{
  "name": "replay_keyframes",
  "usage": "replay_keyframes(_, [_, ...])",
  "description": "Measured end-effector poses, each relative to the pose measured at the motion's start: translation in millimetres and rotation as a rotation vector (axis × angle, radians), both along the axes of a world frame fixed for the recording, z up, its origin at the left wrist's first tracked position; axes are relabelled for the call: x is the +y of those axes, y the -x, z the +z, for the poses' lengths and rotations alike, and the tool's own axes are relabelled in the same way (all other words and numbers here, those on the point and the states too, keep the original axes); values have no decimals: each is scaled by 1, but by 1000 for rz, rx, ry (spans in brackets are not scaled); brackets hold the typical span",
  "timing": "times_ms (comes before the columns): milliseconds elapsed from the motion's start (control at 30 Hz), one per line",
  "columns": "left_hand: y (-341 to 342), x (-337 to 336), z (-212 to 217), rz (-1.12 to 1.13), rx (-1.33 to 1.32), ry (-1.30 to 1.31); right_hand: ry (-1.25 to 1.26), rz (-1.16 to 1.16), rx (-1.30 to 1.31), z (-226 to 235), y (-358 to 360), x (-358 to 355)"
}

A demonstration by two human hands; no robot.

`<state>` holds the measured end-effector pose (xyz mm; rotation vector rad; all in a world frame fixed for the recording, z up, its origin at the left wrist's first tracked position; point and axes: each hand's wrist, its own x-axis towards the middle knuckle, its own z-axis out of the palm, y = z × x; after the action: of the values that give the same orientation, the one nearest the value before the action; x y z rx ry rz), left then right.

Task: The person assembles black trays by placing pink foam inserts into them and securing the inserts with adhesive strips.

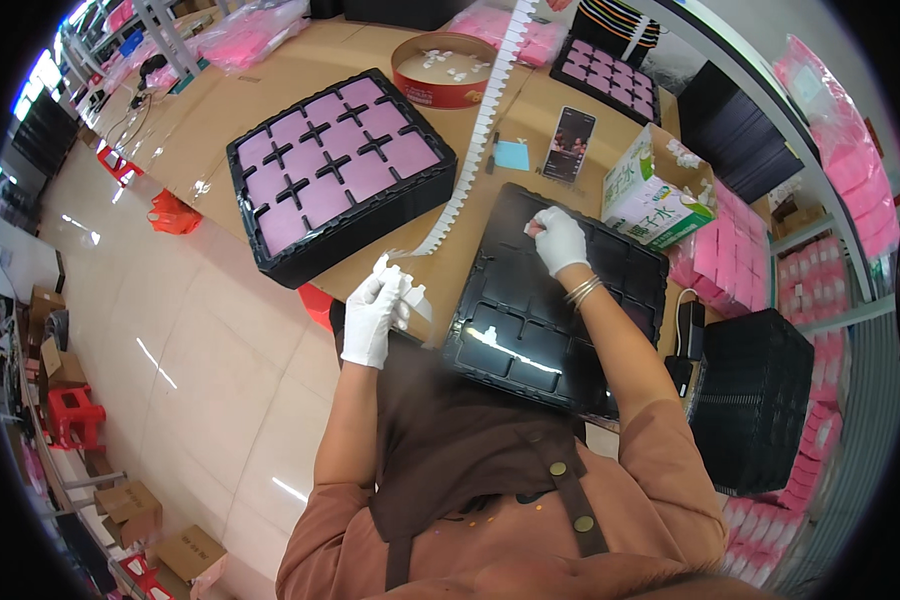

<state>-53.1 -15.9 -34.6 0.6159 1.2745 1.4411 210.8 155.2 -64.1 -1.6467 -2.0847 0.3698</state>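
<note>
The person wears white fabric gloves on both the left hand (372,318) and the right hand (560,240), each reaching to the wrist. Thin metal bangles (582,291) circle the right wrist just below the glove cuff. A rust-brown short-sleeved top (650,470) covers the shoulders. Over it lies a dark brown apron (460,440) with a strap (568,490) carrying two round brass-coloured studs, possibly snap fasteners.
</note>
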Motion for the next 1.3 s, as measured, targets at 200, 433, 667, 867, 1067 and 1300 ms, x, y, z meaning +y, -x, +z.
replay_keyframes(200, [-9, 10, -3, -19, 10, -14, -3, 48, 15, 2, -2, 3])
replay_keyframes(433, [5, 2, 6, -16, 82, 10, -532, -223, 269, 55, -39, 23])
replay_keyframes(667, [6, 9, 33, -67, 91, -108, -607, -270, -302, 108, -190, 90])
replay_keyframes(867, [14, 5, 33, -42, 19, -103, 149, 483, 398, 99, 26, -67])
replay_keyframes(1067, [22, -1, 33, -41, -15, -98, 700, 568, 915, 64, 104, -107])
replay_keyframes(1300, [24, -3, 21, 8, -69, -88, 730, 586, 864, 51, 115, -111])
